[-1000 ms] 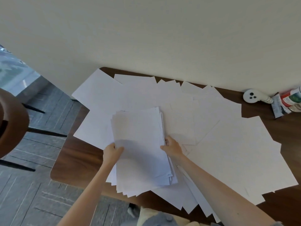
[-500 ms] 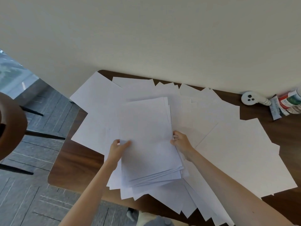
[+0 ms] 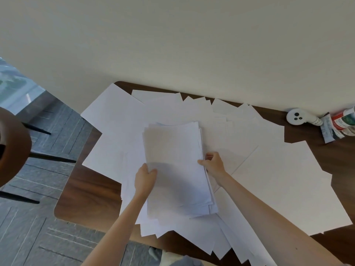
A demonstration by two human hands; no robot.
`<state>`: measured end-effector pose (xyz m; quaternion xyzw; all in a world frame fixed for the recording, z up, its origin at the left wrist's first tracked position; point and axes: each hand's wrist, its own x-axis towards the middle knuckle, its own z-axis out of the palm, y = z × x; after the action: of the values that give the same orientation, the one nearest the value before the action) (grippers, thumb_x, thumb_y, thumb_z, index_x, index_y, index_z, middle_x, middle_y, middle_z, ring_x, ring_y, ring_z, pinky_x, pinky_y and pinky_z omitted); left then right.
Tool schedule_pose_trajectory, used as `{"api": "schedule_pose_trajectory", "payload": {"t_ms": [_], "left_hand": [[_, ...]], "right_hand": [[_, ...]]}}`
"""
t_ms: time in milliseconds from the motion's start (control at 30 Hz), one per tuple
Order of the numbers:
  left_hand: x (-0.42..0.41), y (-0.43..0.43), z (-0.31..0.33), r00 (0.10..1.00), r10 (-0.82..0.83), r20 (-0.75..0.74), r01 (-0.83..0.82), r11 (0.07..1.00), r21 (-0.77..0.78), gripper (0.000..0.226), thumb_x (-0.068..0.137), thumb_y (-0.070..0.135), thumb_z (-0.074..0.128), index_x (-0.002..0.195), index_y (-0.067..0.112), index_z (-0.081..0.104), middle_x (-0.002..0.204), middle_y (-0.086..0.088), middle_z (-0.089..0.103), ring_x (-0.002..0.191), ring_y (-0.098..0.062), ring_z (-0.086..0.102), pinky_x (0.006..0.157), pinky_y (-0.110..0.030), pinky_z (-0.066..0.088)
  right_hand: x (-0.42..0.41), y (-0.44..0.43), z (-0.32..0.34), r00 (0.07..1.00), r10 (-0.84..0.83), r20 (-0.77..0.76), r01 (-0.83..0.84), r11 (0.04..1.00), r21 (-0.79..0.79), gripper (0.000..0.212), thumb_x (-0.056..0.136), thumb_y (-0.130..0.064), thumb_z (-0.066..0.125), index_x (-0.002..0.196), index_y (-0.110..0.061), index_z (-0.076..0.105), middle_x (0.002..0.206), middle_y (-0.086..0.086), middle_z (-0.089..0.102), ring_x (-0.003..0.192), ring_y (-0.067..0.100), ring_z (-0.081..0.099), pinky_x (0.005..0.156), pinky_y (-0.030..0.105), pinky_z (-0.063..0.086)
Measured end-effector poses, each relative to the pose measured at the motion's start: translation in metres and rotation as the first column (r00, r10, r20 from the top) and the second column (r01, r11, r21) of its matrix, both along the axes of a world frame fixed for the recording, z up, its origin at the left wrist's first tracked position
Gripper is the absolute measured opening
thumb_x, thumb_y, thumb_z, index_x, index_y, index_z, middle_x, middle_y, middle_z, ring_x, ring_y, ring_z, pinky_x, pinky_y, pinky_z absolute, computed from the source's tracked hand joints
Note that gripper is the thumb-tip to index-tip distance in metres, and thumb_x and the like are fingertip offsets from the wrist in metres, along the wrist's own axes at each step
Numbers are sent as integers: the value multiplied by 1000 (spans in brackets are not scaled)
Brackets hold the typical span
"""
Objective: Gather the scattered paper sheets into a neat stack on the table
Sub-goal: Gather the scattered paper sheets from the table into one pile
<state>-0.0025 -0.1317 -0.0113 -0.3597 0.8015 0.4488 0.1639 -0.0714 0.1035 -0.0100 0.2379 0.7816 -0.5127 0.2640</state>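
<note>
Paper stack (image 3: 176, 169), left hand (image 3: 144, 179) gripping its left edge, right hand (image 3: 213, 164) gripping its right edge, loose sheets (image 3: 278, 179) covering table (image 3: 86, 189)

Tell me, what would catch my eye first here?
White loose sheets blanket nearly the whole dark wooden table, fanned out at all angles. At the middle, the left hand and right hand hold a paper bundle by its two side edges. At the far right corner lies a small white round gadget beside some colourful packets.
</note>
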Motion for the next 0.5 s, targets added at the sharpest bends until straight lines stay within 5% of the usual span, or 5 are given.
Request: {"api": "schedule_pose_trajectory", "payload": {"t_ms": [133, 200, 300, 400, 500], "left_hand": [[-2, -2, -3, 1000, 11, 0, -11, 1000, 13, 34, 76, 24, 56, 91, -7, 55, 97, -20, 57, 79, -32, 57, 68, -42, 51], [-2, -4, -2, 999, 52, 8, -52, 995, 82, 37, 77, 23, 56, 97, -7, 56, 96, -21, 60, 74, -26, 54, 63, -37, 46], [-1, -3, 2, 998, 68, -6, -67, 993, 94, 26, 85, 13, 56, 101, -7, 58, 88, -18, 59, 75, -23, 53, 63, -35, 43], [-3, -8, 6, 996, 84, -32, -83, 996, 33, 17, 88, 10, 58, 101, 0, 60, 91, -9, 61, 82, -23, 57, 67, -31, 44], [-4, -21, 7, 993, 80, -86, -90, 989, -119, 21, 86, 8, 61, 107, 10, 62, 107, -8, 57, 90, -23, 56, 68, -28, 41]], "right_hand": [[3, 1, 1, 995, 101, -1, -101, 992, -77, 15, 77, -16, 75, 71, -14, 61, 77, 3, 63, 73, 18, 56, 69, 29, 40], [7, -1, 3, 991, 130, -14, -131, 984, -124, 8, 78, -10, 72, 81, -12, 65, 84, 6, 66, 78, 20, 59, 72, 32, 45], [13, -2, 4, 981, 177, -81, -186, 976, -116, 33, 80, 3, 61, 108, -13, 68, 102, 9, 72, 89, 24, 66, 82, 37, 53], [13, 3, 4, 986, 127, -105, -140, 982, -126, 35, 82, 7, 57, 107, -14, 69, 105, 10, 72, 92, 28, 68, 85, 44, 54], [8, 10, 11, 998, 28, -49, -38, 978, -205, 32, 85, 12, 55, 104, -10, 67, 104, 12, 70, 85, 24, 65, 76, 34, 56]]}}
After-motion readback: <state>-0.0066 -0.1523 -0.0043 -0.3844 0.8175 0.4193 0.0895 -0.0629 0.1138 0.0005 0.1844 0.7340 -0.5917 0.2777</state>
